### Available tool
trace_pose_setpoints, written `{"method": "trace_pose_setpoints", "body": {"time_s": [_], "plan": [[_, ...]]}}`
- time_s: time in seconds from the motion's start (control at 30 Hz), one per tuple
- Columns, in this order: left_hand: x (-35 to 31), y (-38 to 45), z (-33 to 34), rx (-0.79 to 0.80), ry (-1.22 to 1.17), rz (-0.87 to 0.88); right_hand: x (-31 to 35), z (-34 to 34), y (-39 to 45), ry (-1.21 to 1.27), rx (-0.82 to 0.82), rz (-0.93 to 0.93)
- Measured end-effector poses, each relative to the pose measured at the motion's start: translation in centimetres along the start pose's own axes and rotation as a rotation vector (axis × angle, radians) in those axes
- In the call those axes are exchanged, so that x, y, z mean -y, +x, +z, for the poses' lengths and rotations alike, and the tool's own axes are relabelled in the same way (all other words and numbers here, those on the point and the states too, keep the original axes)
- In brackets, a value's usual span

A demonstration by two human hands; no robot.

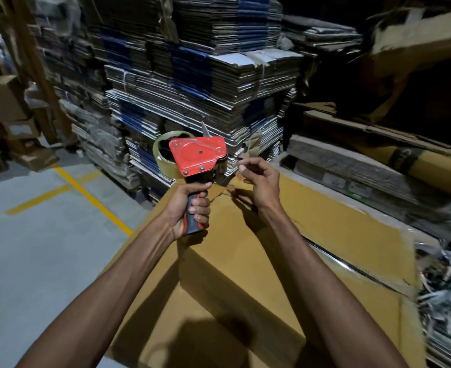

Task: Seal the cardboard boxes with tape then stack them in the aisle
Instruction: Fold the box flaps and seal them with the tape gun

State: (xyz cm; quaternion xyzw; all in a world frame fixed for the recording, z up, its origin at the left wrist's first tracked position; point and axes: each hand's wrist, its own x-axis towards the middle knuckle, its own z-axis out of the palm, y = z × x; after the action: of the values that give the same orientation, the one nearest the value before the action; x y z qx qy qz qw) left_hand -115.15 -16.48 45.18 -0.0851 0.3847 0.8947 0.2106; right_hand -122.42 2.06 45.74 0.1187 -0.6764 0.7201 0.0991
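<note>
A red tape dispenser [199,156] with a clear tape roll [166,152] on its far side is held upright above a large brown cardboard box [245,261]. My left hand [190,208] grips its red and black handle. My right hand [259,179] is just right of the dispenser's front, thumb and fingers pinched together at the loose tape end, which is too thin to make out clearly. The box's top flaps lie under both forearms, with a seam running away from me.
Tall stacks of flattened cardboard [192,75] rise straight ahead. More bundled flat cartons [378,176] lie on the right beside the box. Grey floor with yellow lines [86,195] opens to the left. Brown boxes [4,102] stand at the far left.
</note>
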Motion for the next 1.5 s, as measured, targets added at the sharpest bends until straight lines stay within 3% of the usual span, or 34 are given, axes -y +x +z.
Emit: {"method": "trace_pose_setpoints", "body": {"time_s": [0.17, 0.27, 0.4, 0.53, 0.67, 0.8, 0.87, 0.97, 1.13, 1.27, 1.5], "plan": [[0.2, 1.0, 0.8, -0.004, 0.051, -0.021, -0.5, -3.7, -1.6, -0.034, 0.024, 0.054], [0.1, 1.3, 1.1, -0.036, 0.124, -0.030, -0.9, -5.4, -2.3, 0.033, -0.035, 0.267], [-0.5, 1.5, 1.8, -0.109, 0.258, -0.025, -0.6, -5.9, -2.8, 0.201, -0.241, 0.597], [-1.0, 1.5, 2.7, -0.185, 0.356, -0.003, -0.4, -5.7, -3.1, 0.193, -0.072, 0.855], [-1.2, 1.4, 3.7, -0.215, 0.490, 0.044, 0.1, -4.1, -3.5, 0.249, 0.105, 0.921], [-1.1, 0.9, 4.5, -0.250, 0.660, 0.126, 0.3, -3.0, -2.1, 0.397, 0.005, 0.951], [-1.0, 0.8, 4.8, -0.274, 0.732, 0.159, 0.6, -2.8, -0.8, 0.364, -0.062, 0.948], [-0.7, 0.5, 5.0, -0.306, 0.857, 0.219, 1.1, -2.8, 0.4, 0.093, -0.047, 0.896], [-0.6, -0.1, 3.8, -0.392, 1.124, 0.315, 1.9, -3.5, 2.3, -0.268, -0.022, 0.617], [-0.4, -0.6, 2.7, -0.446, 1.209, 0.348, 1.4, -3.3, 3.3, -0.394, 0.077, 0.489], [-1.4, -1.7, 0.9, -0.500, 1.227, 0.360, -0.8, -1.4, 7.5, -0.806, 0.012, 0.159]]}}
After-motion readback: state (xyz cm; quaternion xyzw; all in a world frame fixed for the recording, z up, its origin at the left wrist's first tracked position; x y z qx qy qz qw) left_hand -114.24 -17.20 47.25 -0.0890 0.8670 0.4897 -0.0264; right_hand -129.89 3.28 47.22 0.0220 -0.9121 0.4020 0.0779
